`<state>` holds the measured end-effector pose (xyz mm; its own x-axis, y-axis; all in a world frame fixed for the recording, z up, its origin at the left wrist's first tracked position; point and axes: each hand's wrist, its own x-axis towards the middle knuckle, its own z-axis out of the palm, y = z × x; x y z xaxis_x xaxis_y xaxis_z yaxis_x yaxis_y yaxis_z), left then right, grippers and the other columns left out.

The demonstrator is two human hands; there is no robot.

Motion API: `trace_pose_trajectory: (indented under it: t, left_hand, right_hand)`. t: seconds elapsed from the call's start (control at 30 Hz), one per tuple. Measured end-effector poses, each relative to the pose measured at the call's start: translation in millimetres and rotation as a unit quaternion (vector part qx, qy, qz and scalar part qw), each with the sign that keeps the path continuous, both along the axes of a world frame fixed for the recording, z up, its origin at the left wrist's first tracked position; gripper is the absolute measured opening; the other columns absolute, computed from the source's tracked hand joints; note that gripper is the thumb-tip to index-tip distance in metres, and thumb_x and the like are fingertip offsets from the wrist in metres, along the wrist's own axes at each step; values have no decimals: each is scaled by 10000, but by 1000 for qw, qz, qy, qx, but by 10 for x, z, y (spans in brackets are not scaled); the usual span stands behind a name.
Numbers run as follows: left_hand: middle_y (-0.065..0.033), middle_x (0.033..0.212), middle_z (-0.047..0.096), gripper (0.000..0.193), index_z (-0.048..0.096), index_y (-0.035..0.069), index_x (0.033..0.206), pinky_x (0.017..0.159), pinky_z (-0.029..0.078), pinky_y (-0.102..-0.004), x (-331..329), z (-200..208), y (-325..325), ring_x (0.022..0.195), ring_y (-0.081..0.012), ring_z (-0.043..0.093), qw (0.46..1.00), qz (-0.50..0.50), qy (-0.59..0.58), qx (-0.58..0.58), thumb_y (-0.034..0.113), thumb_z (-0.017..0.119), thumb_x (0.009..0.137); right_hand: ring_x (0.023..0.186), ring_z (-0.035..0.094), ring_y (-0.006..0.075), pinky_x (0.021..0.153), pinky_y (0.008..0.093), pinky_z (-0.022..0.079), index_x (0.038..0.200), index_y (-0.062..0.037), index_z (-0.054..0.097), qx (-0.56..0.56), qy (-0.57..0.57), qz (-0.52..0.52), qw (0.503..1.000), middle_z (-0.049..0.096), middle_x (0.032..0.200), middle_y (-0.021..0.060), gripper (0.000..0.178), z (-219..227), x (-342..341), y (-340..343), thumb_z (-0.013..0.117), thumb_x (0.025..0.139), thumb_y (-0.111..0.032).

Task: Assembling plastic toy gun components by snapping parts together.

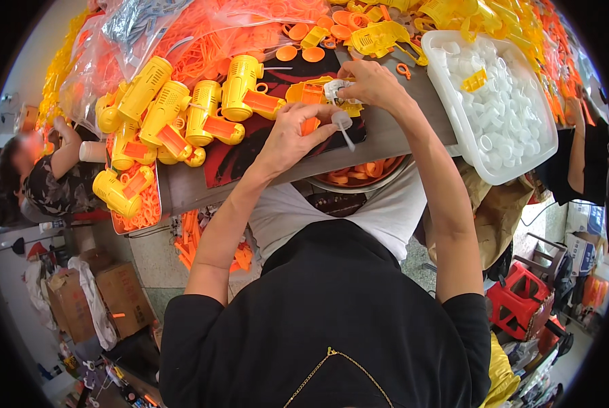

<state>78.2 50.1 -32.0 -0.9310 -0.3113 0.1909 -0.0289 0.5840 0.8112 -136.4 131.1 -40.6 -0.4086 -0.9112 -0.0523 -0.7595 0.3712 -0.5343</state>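
Between the thumb and fingers of my left hand (292, 134) is a small translucent white disc with a thin stem (343, 122), the stem pointing down. My right hand (374, 83) has its fingers closed on a white part (334, 90) in an open yellow toy shell (297, 92) with an orange piece inside. This shell lies on a dark red-and-black mat (250, 160). To the left, several assembled yellow toy bodies with orange handles (204, 115) are piled together. My left fingers partly cover the shell's near side.
A white tub (484, 160) of small white caps stands at the right. Orange parts (233, 27) and yellow shells (379, 37) are heaped at the back. A basin of orange pieces (314, 178) sits below the table edge. People are at both sides.
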Motion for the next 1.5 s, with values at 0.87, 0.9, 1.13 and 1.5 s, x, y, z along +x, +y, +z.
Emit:
trace_pose_trajectory:
  t: [0.87, 0.9, 1.13, 1.5]
  left_hand:
    - [14, 1082, 656, 352, 714, 151, 1160, 1084, 331, -475, -309, -405, -27, 1060, -212, 588, 903, -23, 119, -413, 55, 715, 821]
    - [3, 1082, 655, 350, 712, 140, 1163, 1071, 351, -467, -284, -424, -59, 1049, -222, 592, 919, -13, 136, -370, 57, 716, 823]
    - [-41, 1074, 634, 258, 703, 95, 1081, 982, 413, -440, -173, -339, -83, 1019, -242, 592, 934, 103, 156, -304, 94, 736, 825]
    - [-85, 1126, 604, 307, 658, 109, 1156, 1051, 385, -447, -189, -367, -41, 1064, -256, 577, 914, 43, 93, -392, 74, 698, 854]
  right_hand:
    - [1062, 658, 327, 902, 430, 520, 1035, -125, 714, -15, 22, -21, 999, 688, 1086, 127, 370, -72, 55, 20, 783, 716, -300]
    - [1039, 655, 347, 888, 447, 508, 1047, -98, 688, -20, 12, -12, 1000, 677, 1099, 145, 367, -56, 29, 36, 770, 761, -313]
    - [1073, 636, 344, 927, 442, 488, 1074, -73, 677, -74, 0, 2, 997, 686, 1047, 156, 362, -139, 44, 126, 743, 806, -309]
    - [1101, 621, 352, 941, 442, 482, 1109, -67, 676, -84, -6, -6, 996, 686, 1079, 161, 377, -145, 75, 125, 746, 810, -287]
